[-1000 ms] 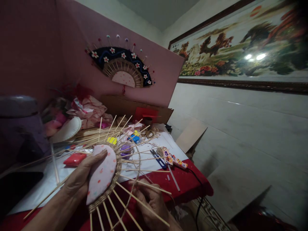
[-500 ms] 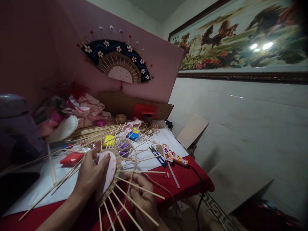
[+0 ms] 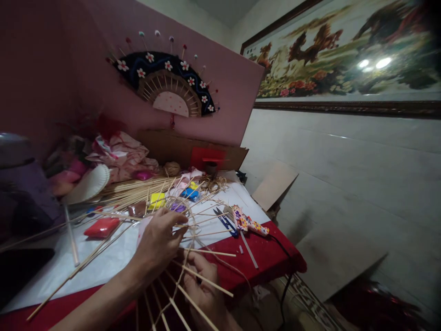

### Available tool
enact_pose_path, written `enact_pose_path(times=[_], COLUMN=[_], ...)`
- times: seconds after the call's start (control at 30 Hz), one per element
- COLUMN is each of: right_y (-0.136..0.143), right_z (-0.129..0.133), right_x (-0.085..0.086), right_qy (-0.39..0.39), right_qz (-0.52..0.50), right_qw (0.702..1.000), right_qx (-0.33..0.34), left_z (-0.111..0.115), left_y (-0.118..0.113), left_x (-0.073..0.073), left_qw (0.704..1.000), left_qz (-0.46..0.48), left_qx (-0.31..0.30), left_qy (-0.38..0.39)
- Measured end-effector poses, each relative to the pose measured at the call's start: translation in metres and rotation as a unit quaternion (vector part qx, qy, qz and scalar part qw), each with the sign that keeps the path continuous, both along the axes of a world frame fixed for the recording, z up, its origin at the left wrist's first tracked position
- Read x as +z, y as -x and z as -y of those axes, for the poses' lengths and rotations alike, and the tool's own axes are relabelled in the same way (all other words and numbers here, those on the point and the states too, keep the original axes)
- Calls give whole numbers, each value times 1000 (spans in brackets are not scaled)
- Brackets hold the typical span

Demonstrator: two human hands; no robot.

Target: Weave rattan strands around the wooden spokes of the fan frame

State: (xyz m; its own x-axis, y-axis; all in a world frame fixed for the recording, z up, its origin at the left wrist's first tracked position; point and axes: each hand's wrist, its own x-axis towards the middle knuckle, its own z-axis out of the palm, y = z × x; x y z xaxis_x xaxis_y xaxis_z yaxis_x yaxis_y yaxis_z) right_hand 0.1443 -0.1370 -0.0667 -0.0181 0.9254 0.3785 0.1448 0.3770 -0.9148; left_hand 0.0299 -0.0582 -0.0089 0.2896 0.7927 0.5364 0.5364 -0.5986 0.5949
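A fan frame of thin wooden sticks (image 3: pixel 203 278) spreads from a twine-woven rim around a pale half-disc, most of which is now behind my left hand (image 3: pixel 160 243). That hand reaches across the frame, its fingers bent and thumb drawn close to them beside the sticks; what they pinch cannot be made out. Under the lower sticks, my right hand (image 3: pixel 204 282) has its fingers curled around the frame near the rim. Loose twine (image 3: pixel 179 281) crosses over the sticks in front of the right hand.
Blue thread snips (image 3: pixel 225 224) and a flower-patterned glue gun (image 3: pixel 248 222) lie on the right. Red (image 3: pixel 102 228) and yellow (image 3: pixel 157 201) clay packs sit behind the hands, near a pile of sticks (image 3: pixel 134 189). A finished fan (image 3: pixel 168 76) hangs against a pink board.
My left hand has left the pale half-disc and moved right, towards the upper sticks and twine. My right hand stays nearly in place under the sticks.
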Motion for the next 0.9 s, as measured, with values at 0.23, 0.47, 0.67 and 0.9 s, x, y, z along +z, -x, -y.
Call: enact_pose_path(times=[0.23,0.47,0.67,0.9], right_y=[-1,-7,-20,-39], right_z=[0,-4,-7,-1], right_x=[3,8,7,6], right_qy=[-23,-34,-75,-96], right_qz=[86,196,351,365], right_qw=[996,979,931,924], right_qx=[-24,-40,-65,-59], left_z=[5,4,-1,1], left_y=[-6,-9,-9,-4], left_x=[-3,-5,-11,-20], left_qw=[986,979,990,995], left_qz=[-86,-169,-112,-73], left_qx=[33,76,35,4], left_qy=[-138,-83,-84,-74])
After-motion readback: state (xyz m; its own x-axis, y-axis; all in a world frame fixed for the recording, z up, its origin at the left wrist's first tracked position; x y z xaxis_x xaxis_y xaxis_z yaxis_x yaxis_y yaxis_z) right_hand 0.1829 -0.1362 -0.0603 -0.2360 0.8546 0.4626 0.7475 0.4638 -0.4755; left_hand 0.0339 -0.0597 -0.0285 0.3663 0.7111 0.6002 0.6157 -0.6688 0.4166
